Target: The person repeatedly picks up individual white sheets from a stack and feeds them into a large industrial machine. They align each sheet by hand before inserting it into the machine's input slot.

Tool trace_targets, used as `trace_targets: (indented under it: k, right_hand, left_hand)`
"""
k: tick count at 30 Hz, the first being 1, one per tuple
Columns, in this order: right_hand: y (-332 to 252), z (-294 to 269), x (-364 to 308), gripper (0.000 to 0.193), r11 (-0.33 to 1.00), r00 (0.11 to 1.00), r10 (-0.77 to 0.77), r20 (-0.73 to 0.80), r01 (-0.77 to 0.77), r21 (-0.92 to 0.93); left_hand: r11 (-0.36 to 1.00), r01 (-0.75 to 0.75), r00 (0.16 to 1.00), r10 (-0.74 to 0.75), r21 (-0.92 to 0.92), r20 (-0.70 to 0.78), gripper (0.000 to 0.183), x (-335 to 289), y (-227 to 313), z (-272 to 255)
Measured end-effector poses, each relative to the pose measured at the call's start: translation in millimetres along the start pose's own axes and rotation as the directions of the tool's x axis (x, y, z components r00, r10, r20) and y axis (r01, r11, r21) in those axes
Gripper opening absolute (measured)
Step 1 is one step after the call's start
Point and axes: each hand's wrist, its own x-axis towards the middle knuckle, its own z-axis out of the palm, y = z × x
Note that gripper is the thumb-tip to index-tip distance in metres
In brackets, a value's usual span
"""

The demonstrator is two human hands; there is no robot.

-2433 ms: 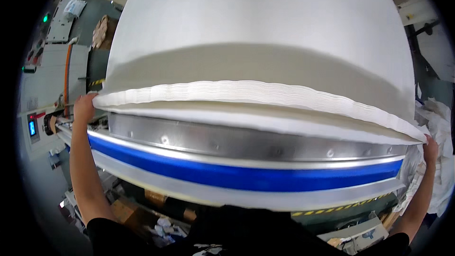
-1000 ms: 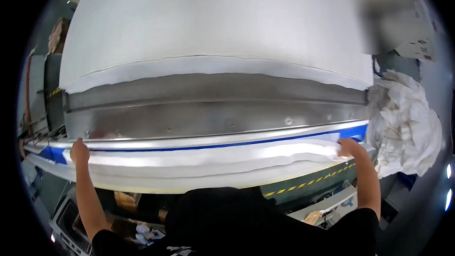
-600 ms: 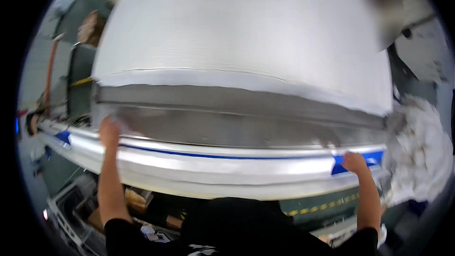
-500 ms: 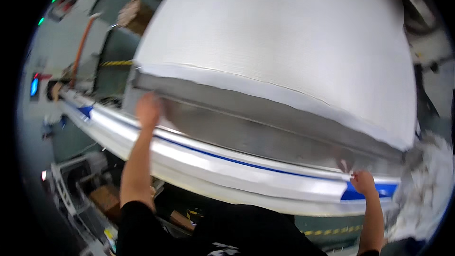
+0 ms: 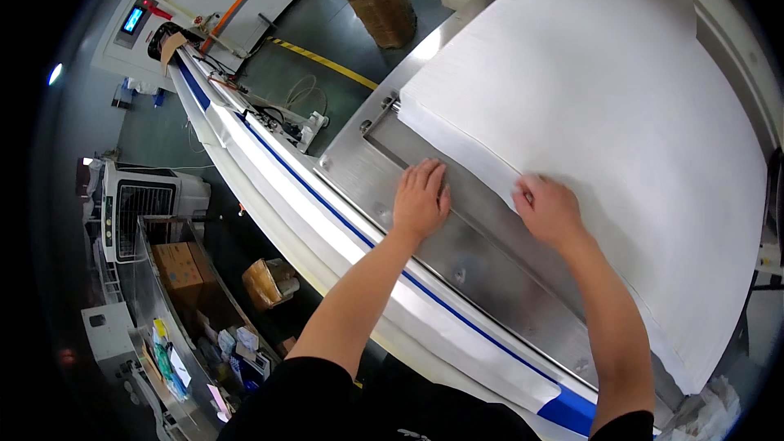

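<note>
A wide white sheet (image 5: 621,90), which looks like cloth or paper, covers the sloping surface ahead of me. Its near edge lies along a bare steel plate (image 5: 482,269). My right hand (image 5: 549,208) is at that edge, fingers curled and closed on the sheet's border; the fingertips are partly hidden. To its left, my left hand (image 5: 421,202) lies palm down on the steel with its fingers stretched out, short of the sheet's edge. Nothing shows in the left hand. Below my forearms runs a long white cover (image 5: 327,233) with a blue stripe.
Bunched clear plastic (image 5: 709,412) hangs at the lower right. On the floor beyond stand a taped cardboard box (image 5: 377,4) and a yellow-black floor stripe (image 5: 322,61). At left are an air cooler (image 5: 147,208) and a metal cart (image 5: 155,253) with boxes.
The view has swung to the left. Both hands have left the white cover's edge: the left now lies on the steel plate, the right is on the sheet's near edge.
</note>
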Motion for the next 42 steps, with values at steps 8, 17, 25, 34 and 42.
trace_targets:
  k: [8,17,25,34,42]
  right_hand:
    - [-45.3,39.7,168.4,0.016,0.986,0.997,-0.041,-0.066,0.051,0.156]
    - [-47.4,50.3,186.0,0.015,0.999,0.992,-0.012,-0.123,0.016,0.034]
    - [-41.8,52.7,185.0,0.014,0.999,0.98,-0.002,-0.197,-0.007,-0.045]
    - [-42.7,53.4,185.3,0.017,0.999,0.985,0.008,-0.175,-0.016,-0.047]
    - [-33.2,44.8,60.6,0.023,0.997,0.959,0.062,-0.276,-0.069,-0.018]
  left_hand:
    - [0.998,0.019,1.0,-0.019,-0.058,0.003,0.04,4.9,4.0,-4.2]
    - [0.995,0.032,0.999,-0.03,-0.094,0.022,0.042,7.4,0.5,-6.0]
    - [0.999,-0.015,0.978,0.007,-0.04,-0.207,0.044,73.5,-32.7,-17.3]
    - [0.964,-0.23,0.955,0.25,0.133,-0.161,0.042,107.8,-73.1,-18.2]
    - [0.854,-0.491,0.864,0.452,0.173,0.219,0.033,119.6,-86.8,-47.1]
